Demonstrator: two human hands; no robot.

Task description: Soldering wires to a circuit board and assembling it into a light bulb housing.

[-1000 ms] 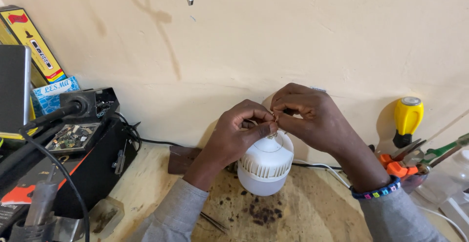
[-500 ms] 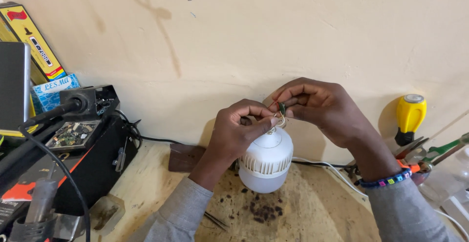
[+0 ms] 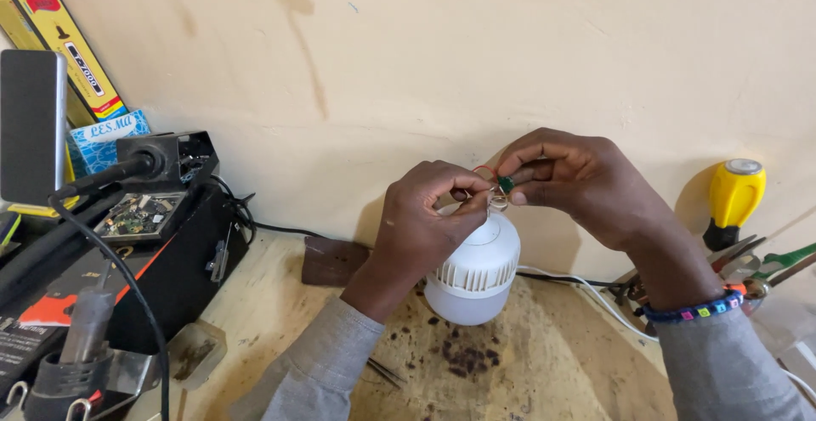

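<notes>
A white bulb housing [image 3: 473, 270] with a ribbed lower band hangs upside down above the scorched wooden bench. My left hand [image 3: 425, 217] pinches at its top, where thin wires come out. My right hand [image 3: 578, 183] pinches a small green component [image 3: 506, 185] with a red wire loop [image 3: 484, 169] right beside the left fingertips. Both hands meet above the housing, near the cream wall.
A black soldering station [image 3: 161, 217] with cables and a circuit board sits at left, with yellow boxes [image 3: 59, 39] behind. A dark brown block [image 3: 333, 261] lies by the wall. A yellow-handled screwdriver [image 3: 731, 200], pliers [image 3: 765, 268] and a white cable [image 3: 586, 289] are at right.
The bulb housing and both hands have lifted a little and shifted right. The green component and red wire now show between my right fingertips.
</notes>
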